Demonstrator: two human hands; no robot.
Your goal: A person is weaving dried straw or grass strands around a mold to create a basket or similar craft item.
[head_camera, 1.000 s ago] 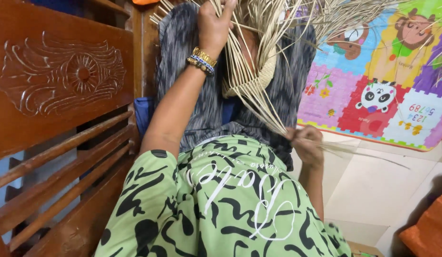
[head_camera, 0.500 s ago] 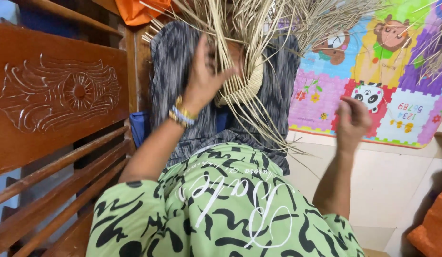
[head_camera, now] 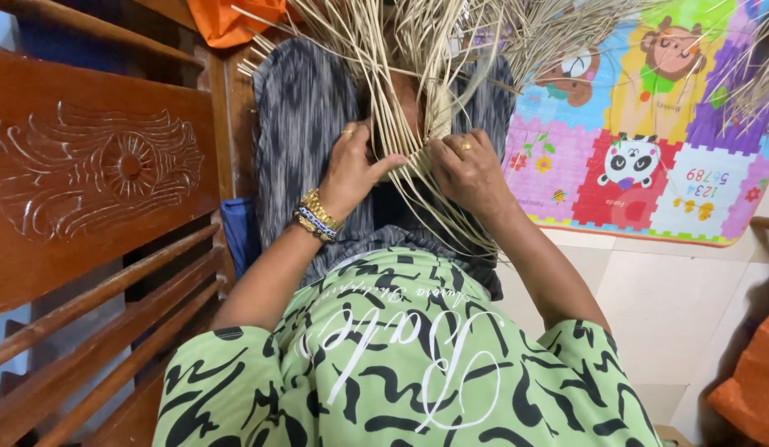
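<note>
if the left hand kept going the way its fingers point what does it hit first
Most likely the woven straw strips it already pinches; the left hand points rightward toward the right hand, which would come next. Depth is hard to judge.

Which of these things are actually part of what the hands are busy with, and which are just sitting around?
In use:
left hand
right hand
pale straw strips, pinched by both hands where they are woven together

Just about:
carved wooden furniture
orange cloth
colourful animal play mat
grey patterned fabric
</note>
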